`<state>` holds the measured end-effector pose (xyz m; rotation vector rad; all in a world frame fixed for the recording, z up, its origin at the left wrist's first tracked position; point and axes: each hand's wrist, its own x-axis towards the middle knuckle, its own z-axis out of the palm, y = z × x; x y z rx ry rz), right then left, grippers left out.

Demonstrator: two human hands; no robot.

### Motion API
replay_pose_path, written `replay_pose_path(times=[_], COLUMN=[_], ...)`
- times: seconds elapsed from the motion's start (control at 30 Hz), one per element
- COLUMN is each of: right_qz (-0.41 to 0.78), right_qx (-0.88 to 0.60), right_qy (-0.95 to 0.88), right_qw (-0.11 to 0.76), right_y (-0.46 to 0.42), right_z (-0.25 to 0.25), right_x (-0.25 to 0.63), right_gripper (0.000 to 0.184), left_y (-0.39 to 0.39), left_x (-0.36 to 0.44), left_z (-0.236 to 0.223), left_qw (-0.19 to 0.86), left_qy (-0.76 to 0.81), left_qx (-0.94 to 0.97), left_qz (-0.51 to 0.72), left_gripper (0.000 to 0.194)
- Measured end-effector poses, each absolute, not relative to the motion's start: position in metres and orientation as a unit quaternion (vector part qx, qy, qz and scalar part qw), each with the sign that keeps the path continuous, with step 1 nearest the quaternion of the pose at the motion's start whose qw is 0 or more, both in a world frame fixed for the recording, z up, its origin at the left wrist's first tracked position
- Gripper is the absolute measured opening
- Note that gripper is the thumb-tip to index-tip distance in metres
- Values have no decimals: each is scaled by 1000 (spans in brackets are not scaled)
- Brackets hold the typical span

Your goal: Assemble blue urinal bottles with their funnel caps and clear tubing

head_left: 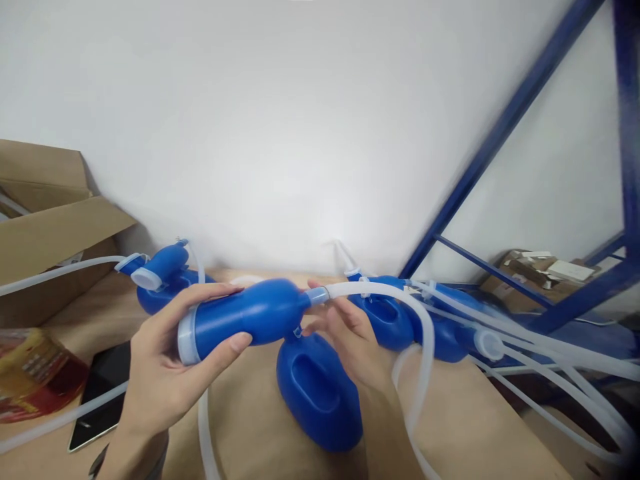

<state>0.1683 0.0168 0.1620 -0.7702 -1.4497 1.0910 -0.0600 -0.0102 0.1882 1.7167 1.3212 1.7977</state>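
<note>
My left hand (165, 353) wraps around a blue plastic bottle-shaped piece (240, 320) with a translucent collar at its wide end. At its narrow end a clear nozzle carries a translucent white tube (370, 288), with a thin ring around the joint. My right hand (350, 333) has its fingers curled behind and below this joint, closed about the tube's end; the exact fingertip contact is partly hidden. Just beneath, a blue plastic container (320, 393) with a recessed grip rests on the brown surface, close to a small clip under the held piece.
Similar blue containers with tubes lie at the left (170, 267) and right (395, 320). Several tubes (550, 340) trail over the right edge. A black phone (103, 387), a red-and-yellow package (37, 377) and an open carton (60, 227) are left. A blue metal frame (500, 140) stands right.
</note>
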Motion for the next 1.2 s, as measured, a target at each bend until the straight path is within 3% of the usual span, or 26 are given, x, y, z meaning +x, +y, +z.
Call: replay_pose_path(times=[0.13,0.27,0.63,0.9,1.07,1.2], right_qz=[440,410,379,387,446,498], right_qx=[-337,-349,-355,-387,-371,-344], right_qy=[-566,-546,-559,-581,-555,-567], right_qw=[610,642,646,603,596,559], right_y=[23,26,24,24,28,26], right_z=[158,155,159,161,157,160], right_x=[171,173,175,172,168,167], right_gripper=[35,30,8,11,19,20], left_y=[-11,-11,14,17,18,17], left_x=[-54,-50,-71,-79,-80,-84], left_z=[186,184,180,179,178,178], left_qw=[182,195,244,196,172,95], left_qy=[462,468,466,454,449,423], left_qx=[606,616,665,704,723,750], left_qz=[621,603,530,509,497,499], left_gripper=[34,33,33,26,34,39])
